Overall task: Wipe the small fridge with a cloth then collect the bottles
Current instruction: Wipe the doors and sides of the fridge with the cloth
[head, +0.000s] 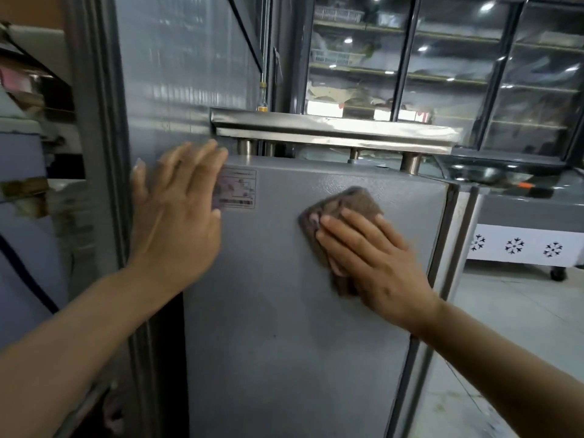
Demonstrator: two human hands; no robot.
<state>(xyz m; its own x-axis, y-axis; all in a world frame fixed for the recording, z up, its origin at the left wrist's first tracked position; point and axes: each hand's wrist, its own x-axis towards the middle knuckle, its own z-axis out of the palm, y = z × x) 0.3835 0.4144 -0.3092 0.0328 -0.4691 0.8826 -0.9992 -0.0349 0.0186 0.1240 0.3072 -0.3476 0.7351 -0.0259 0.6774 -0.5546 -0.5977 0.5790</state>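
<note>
Near fridge [284, 311] right edge, cloth [354, 200] under right hand [376, 263]

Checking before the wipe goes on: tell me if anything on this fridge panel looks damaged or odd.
Nothing stands out. The grey panel looks intact, its label sits flat, and the right hand presses the cloth on it.

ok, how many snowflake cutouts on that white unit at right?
3, in a row on the white unit's front panel: left snowflake, middle snowflake, right snowflake. The fridge edge may hide more further left.
</note>
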